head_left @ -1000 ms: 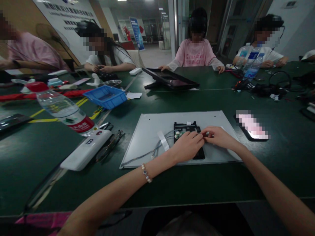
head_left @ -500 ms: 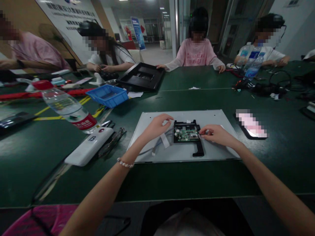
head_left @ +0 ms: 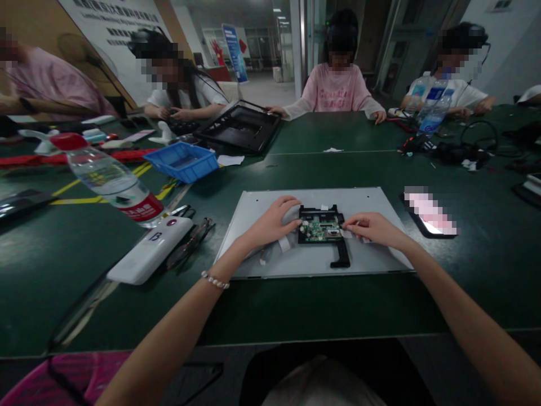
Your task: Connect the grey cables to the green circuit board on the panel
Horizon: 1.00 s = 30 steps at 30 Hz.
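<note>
A flat grey panel (head_left: pixel 270 265) lies before me, and on it rests a black bracket (head_left: pixel 343 254) that carries a green circuit board (head_left: pixel 319 230). My left hand (head_left: pixel 276 221) is at the left edge of the bracket, thumb and fingers apart, with nothing visible in it. At the board's right edge, my right hand (head_left: pixel 369 228) is pinched; a small pale piece shows at its fingertips, too small to name. A white strip (head_left: pixel 284 243) and grey cables lie below my left hand, partly hidden by it.
To the right lies a phone (head_left: pixel 431 214). On the left are a white power bank (head_left: pixel 150 251), glasses (head_left: pixel 190 245), a tilted water bottle (head_left: pixel 116 183) and a blue basket (head_left: pixel 181 163). Across the table, a person touches a black frame (head_left: pixel 240 127); other people sit around.
My left hand has moved right, up to the bracket, and covers more of the cables. My right hand's fingers have drawn together. The black frame across the table has tilted up.
</note>
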Tool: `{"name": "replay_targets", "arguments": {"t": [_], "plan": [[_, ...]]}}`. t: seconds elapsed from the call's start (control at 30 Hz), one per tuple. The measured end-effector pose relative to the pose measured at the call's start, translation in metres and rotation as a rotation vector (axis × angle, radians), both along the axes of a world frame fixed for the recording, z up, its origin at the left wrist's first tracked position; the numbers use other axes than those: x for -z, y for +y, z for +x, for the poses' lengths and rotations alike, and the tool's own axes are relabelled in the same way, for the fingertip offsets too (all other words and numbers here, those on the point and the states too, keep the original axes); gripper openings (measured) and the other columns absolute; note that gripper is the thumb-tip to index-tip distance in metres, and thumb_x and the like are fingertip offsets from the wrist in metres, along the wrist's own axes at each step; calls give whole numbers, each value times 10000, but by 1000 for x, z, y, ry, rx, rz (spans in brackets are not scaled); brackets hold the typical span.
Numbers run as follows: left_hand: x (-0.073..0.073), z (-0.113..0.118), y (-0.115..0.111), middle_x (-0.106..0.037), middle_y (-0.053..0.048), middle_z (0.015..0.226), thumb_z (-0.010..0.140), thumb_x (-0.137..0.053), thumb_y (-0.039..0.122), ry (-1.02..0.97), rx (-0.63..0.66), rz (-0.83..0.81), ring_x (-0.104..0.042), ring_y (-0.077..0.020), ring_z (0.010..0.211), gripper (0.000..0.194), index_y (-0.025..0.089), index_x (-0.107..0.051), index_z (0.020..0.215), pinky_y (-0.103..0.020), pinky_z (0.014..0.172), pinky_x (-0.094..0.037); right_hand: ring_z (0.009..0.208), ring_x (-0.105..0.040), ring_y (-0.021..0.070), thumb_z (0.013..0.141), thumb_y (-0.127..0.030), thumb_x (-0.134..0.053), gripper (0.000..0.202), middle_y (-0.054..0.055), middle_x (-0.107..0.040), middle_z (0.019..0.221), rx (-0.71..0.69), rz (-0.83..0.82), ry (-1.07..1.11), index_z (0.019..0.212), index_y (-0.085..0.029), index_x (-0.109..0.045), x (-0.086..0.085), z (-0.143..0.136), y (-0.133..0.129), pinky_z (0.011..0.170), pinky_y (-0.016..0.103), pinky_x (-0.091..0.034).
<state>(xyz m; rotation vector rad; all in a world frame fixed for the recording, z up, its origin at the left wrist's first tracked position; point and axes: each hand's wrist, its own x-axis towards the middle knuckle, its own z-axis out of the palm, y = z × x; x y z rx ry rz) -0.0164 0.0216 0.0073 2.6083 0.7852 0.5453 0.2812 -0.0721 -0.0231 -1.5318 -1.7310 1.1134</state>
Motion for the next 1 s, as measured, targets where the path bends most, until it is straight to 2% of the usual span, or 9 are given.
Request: {"name": "replay_targets", "arguments": {"t": [0.13,0.27,0.5,0.83,1.0], "plan": [[0,-1,-3,-251,-94,1501,880,-526,442,13,6,-31,-274,-270,1371,633,244,-282,1430,-453,1129,-265,587,-566,122,826,-348,-560,254,39,-647,717,-3,10,7,981,-198,-695,1,-1,1,487,240,-431],[7,-1,-3,-192,-91,1534,854,-550,484,48,32,-57,-238,-283,1390,697,245,-269,1445,-457,1136,-246,592,-564,123,833,-349,-554,253,45,-648,742,1,9,-3,985,-191,-682,-3,-3,-2,483,239,-432],[11,1,-3,-322,-110,1480,864,-516,505,91,70,-62,-319,-296,1350,616,209,-386,1389,-475,1114,-270,615,-562,124,837,-344,-546,244,58,-655,813,-16,21,-14,976,-191,-675,-6,-6,-3,504,247,-442],[9,-1,1,-300,-114,1493,855,-532,514,122,91,-68,-307,-297,1357,630,214,-387,1389,-473,1112,-264,623,-574,123,835,-341,-543,255,61,-666,852,-36,19,-26,996,-195,-675,-6,-4,-3,517,250,-451],[10,-3,2,-302,-107,1493,847,-552,503,111,106,-62,-301,-274,1363,623,218,-400,1379,-447,1123,-256,609,-592,147,837,-340,-523,265,55,-674,774,36,69,-55,988,-194,-685,-2,-5,-2,520,271,-452]]}}
